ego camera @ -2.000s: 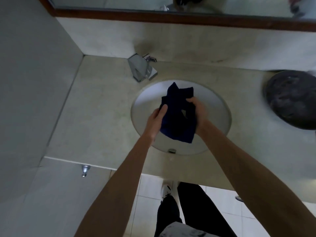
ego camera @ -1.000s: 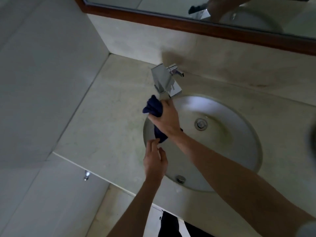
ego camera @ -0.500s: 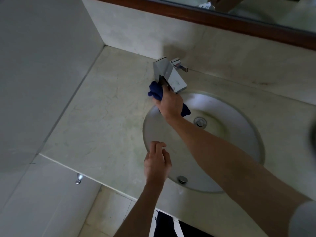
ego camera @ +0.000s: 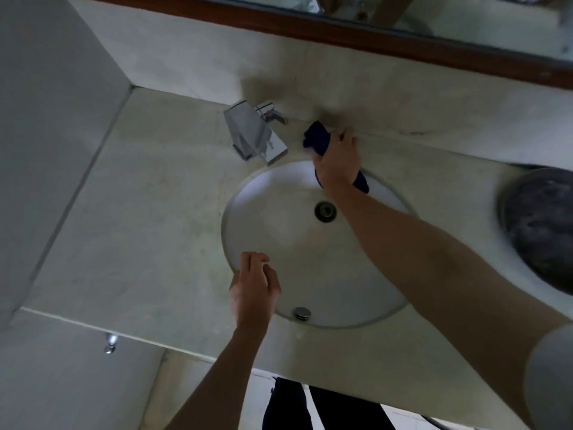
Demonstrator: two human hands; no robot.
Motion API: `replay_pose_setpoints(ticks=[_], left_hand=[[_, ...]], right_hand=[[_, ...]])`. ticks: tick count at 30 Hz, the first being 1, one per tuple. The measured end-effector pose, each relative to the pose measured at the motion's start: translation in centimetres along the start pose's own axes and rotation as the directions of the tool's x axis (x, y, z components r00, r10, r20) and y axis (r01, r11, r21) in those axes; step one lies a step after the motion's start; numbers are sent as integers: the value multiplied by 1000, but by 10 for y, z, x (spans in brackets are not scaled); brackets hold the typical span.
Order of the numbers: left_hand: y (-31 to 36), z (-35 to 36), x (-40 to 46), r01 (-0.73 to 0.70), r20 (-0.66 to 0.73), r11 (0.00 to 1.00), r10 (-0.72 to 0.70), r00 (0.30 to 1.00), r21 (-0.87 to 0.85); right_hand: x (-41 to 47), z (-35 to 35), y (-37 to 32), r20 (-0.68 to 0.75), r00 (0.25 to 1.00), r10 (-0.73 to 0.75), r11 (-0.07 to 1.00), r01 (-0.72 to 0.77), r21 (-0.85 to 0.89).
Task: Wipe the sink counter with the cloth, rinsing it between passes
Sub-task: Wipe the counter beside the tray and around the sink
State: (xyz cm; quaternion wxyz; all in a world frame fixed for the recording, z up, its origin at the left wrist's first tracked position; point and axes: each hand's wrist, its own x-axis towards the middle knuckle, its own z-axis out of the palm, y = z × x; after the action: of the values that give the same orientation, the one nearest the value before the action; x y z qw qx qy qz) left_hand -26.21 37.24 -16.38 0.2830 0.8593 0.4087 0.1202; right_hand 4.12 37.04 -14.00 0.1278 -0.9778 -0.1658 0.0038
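Cloth (ego camera: pixel 316 139) bunched in right hand (ego camera: pixel 338 161), pointing backsplashward.

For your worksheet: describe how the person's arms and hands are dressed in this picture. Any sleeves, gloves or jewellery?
Both forearms are bare. The left hand and right hand wear no gloves, and no rings or watch show. A light grey short sleeve covers the right upper arm; the left shows none.

Pale stone counter (ego camera: pixel 148 212) carries chrome faucet (ego camera: pixel 252 135), dark bowl (ego camera: pixel 542 228), blue cloth (ego camera: pixel 316 139).
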Motion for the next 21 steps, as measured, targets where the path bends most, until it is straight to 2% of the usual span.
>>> replay_pose_setpoints(ticks=[4, 16, 19, 21], left_hand=[[2, -1, 2, -14, 6, 999, 14, 1000, 37], [6, -4, 0, -43, 25, 997, 41, 999, 70], [5, -5, -1, -47, 18, 997, 46, 999, 65], [6, -5, -1, -52, 10, 997, 52, 999, 59]], right_hand=[[3, -13, 43, 18, 991, 131, 991, -131, 16], [-61, -50, 153, -40, 927, 372, 928, -371, 32], [-87, -58, 171, -10, 906, 422, 902, -419, 102], [-92, -69, 176, 37, 905, 425, 879, -422, 221]])
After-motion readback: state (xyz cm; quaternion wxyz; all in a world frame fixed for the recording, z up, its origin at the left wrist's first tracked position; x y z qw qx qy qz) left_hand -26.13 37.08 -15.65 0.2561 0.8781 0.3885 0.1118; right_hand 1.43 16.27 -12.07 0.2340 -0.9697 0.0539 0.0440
